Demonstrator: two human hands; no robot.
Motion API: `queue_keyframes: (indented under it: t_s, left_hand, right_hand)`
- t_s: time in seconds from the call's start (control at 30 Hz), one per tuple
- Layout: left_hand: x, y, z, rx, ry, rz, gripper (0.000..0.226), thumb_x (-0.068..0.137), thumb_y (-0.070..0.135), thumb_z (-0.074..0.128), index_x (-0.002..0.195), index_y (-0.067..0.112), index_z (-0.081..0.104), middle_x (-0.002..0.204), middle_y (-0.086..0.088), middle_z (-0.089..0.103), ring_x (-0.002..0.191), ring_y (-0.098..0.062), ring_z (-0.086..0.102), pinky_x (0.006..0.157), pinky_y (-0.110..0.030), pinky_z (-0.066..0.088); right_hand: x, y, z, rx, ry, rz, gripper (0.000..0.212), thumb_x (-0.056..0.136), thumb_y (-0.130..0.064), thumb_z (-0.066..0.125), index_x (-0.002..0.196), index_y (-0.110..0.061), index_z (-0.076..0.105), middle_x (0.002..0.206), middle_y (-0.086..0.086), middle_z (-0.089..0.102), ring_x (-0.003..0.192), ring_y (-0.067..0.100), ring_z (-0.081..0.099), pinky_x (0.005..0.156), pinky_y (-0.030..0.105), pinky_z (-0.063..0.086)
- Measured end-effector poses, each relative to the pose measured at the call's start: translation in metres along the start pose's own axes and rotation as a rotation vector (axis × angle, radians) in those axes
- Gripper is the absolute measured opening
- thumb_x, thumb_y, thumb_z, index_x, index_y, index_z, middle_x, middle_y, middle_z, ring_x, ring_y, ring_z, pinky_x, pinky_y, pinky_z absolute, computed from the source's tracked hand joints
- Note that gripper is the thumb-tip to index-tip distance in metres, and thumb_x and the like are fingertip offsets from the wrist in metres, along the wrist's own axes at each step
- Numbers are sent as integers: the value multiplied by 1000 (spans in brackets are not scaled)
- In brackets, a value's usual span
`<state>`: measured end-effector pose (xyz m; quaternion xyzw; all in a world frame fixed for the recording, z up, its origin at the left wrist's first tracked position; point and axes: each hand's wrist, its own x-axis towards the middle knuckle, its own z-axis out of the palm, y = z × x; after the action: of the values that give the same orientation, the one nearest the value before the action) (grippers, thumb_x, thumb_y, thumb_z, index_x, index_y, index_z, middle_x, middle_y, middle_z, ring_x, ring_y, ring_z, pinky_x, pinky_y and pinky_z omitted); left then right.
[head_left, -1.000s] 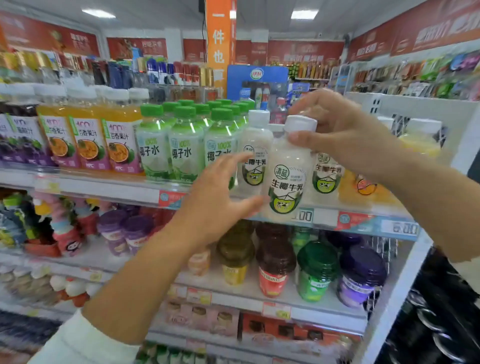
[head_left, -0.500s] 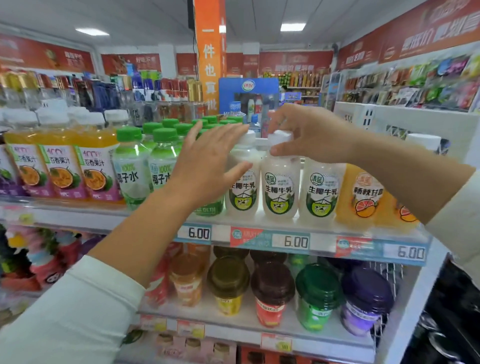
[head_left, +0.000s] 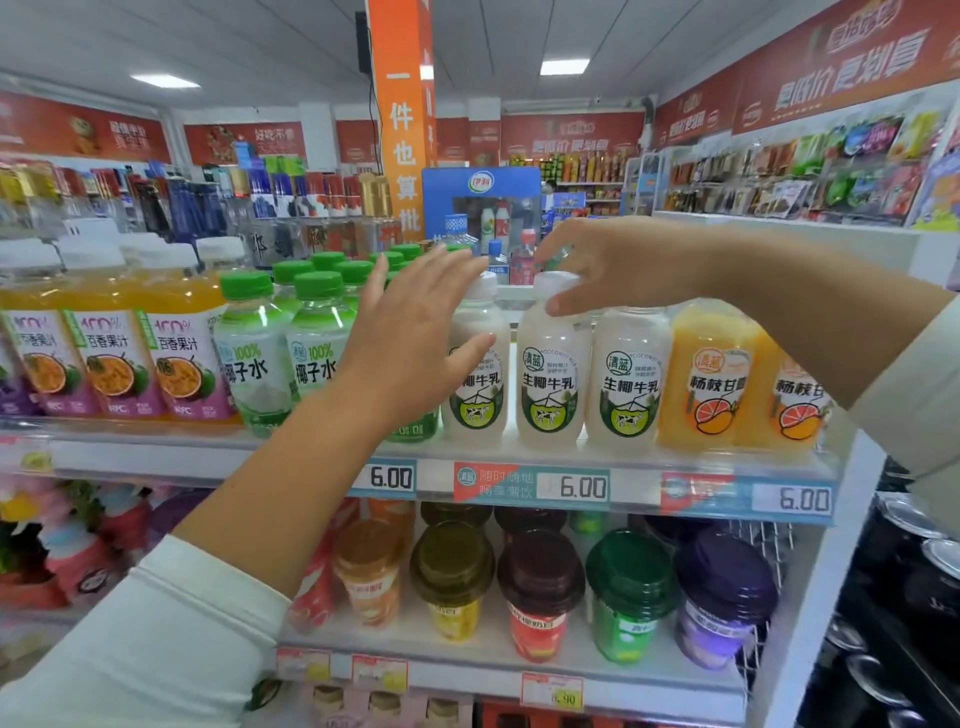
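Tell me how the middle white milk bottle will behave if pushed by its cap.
The milk bottle looks full, so probably heavy for its size. It is tall and narrow, and the right hand holds it at the cap, so a high push may tip it. Close bottles on both sides should limit sideways tipping.

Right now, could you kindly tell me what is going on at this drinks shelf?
A person seems to be arranging bottles on the upper shelf. Their right hand holds the middle coconut milk bottle by its white cap. The bottle stands upright in the front row, between two like it. The left hand is open, fingers straight, in front of the neighbouring bottle. Whether it touches that bottle is unclear.
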<state>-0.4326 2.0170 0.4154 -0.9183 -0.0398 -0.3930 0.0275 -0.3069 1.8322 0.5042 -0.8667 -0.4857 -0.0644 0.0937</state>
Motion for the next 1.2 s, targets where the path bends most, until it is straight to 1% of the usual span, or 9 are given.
queue_keyframes:
  t_s: [0.17, 0.27, 0.33, 0.4, 0.6, 0.7, 0.87, 1.0, 1.2]
  left_hand:
    - [-8, 11, 1, 6, 42, 66, 63, 95, 44, 56, 151, 24, 34, 159, 2, 31, 150, -18, 20, 122, -52, 4]
    - [-9, 24, 2, -22, 49, 99, 61, 94, 45, 53, 149, 24, 36, 158, 1, 32, 150, -19, 20, 122, -52, 5]
    - [-15, 32, 4, -49, 60, 104, 63, 92, 47, 49, 149, 23, 37, 158, 1, 33, 149, -19, 21, 122, -50, 6]
    - [-26, 37, 6, -85, 60, 92, 62, 92, 45, 49, 149, 22, 37, 158, 0, 34, 149, -19, 22, 123, -50, 8]
    - [-71, 59, 7, -337, 39, 16, 67, 91, 39, 58, 151, 20, 34, 156, 6, 33, 145, -7, 24, 121, -20, 12]
    - [-105, 76, 3, -670, -125, -156, 75, 86, 54, 61, 151, 40, 26, 152, 25, 30, 138, 11, 26, 111, -8, 21]
    - [-174, 83, 9, -1403, -473, -596, 63, 85, 31, 75, 136, 44, 40, 127, 24, 60, 113, 7, 59, 86, -16, 52]
    - [-232, 69, 20, -1503, -495, -758, 64, 78, 28, 73, 137, 29, 48, 130, 2, 65, 121, -21, 62, 98, -40, 52]
    - [-289, 56, 13, -1443, -389, -1010, 52, 81, 19, 74, 129, 20, 53, 117, -2, 72, 106, -23, 69, 80, -33, 58]
  right_hand:
    - [-31, 19, -13, -82, -79, 59, 63, 82, -52, 68, 137, -39, 43, 143, -1, 49, 128, 20, 49, 102, 37, 39]
    - [-37, 23, -8, -75, -25, 44, 50, 88, -35, 69, 134, -31, 51, 121, -8, 58, 111, 16, 53, 85, 28, 36]
    - [-42, 24, -5, -26, 56, 29, 40, 87, -31, 70, 125, -29, 58, 101, -6, 60, 91, 17, 56, 75, 33, 42]
    - [-50, 26, -2, 54, 167, 17, 38, 84, -28, 74, 119, -30, 59, 107, 6, 62, 96, 27, 60, 82, 38, 49]
    - [-93, 11, -8, 434, 535, -83, 34, 84, -23, 74, 106, -27, 49, 98, -6, 65, 84, 6, 64, 69, 15, 50]
    - [-103, -2, 7, 713, 493, -140, 29, 85, -21, 74, 98, -30, 50, 96, 8, 66, 84, 25, 69, 66, 37, 57]
    - [-105, -41, 82, 1093, 267, -111, 25, 74, -22, 73, 91, -21, 55, 86, 13, 66, 74, 20, 66, 59, 31, 52]
    - [-98, -73, 154, 1241, 140, -54, 23, 73, -23, 79, 87, -22, 60, 82, 4, 69, 76, 18, 65, 64, 31, 50]
    - [-90, -124, 220, 1283, 57, 81, 12, 86, -19, 73, 95, -19, 65, 91, 4, 75, 79, 17, 68, 72, 35, 52]
